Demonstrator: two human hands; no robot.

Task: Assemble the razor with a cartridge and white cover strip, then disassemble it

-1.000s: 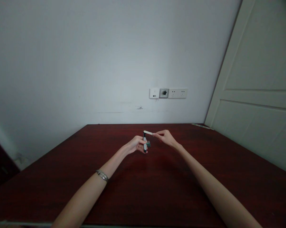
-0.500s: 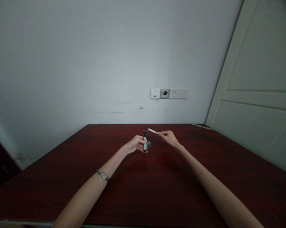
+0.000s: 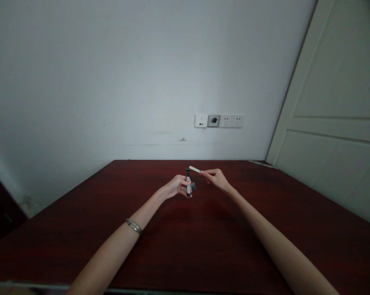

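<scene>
My left hand (image 3: 179, 186) is closed around the white and black handle of a razor (image 3: 188, 186), held upright with its dark T-shaped head at the top. Between the fingertips of my right hand (image 3: 214, 178) is a slim white stick (image 3: 195, 169) with a rounded end; its exact kind does not show. The stick's far end is at the razor's head, and I cannot tell whether they touch. Just behind the razor lies a small dark-and-green item (image 3: 193, 186), partly hidden by the left hand and too small to name.
A dark red wooden table (image 3: 185, 246) stretches under both arms. Its back edge meets a pale wall (image 3: 126, 82) with a row of sockets and switches (image 3: 219, 121). On the right stands a pale panelled door (image 3: 335, 102).
My right hand has shifted slightly left, bringing the white stick's tip to the razor's head. My left hand and the razor have barely moved.
</scene>
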